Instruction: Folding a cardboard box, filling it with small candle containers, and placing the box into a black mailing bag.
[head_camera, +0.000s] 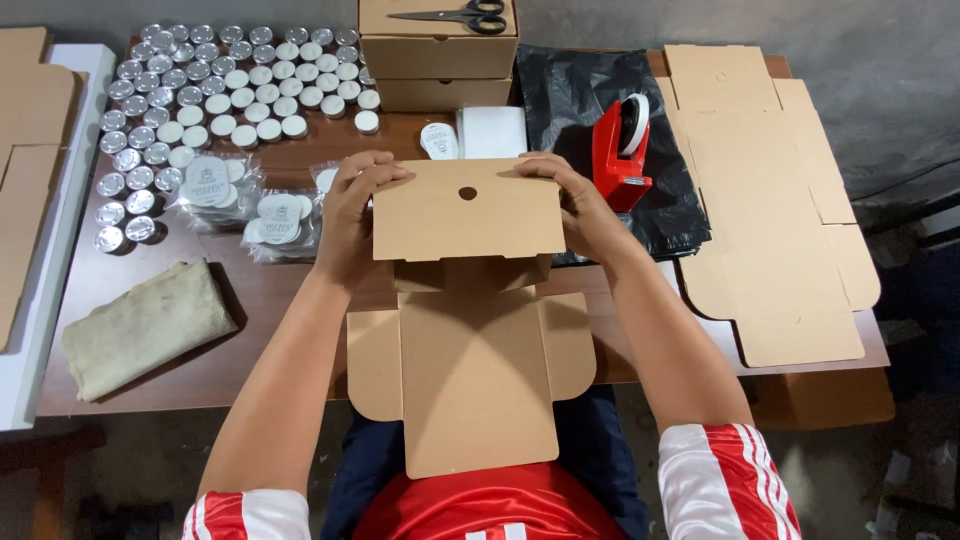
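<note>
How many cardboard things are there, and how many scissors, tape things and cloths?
Flat cardboard box being folded, held by the left hand and right hand: 1
Closed cardboard boxes: 2
Unfolded cardboard sheets: at least 2
Scissors: 1
Red tape dispenser: 1
Cloth: 1
Total: at least 8

The one camera sits on my head, looking steeply down and forward over my arms. It hangs close above the brown wooden table (300, 300), whose far edge meets the grey wall (850, 60).

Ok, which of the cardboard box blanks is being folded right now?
The box blank at the table's near edge, gripped by both hands; the flat blank on the right lies untouched.
</note>
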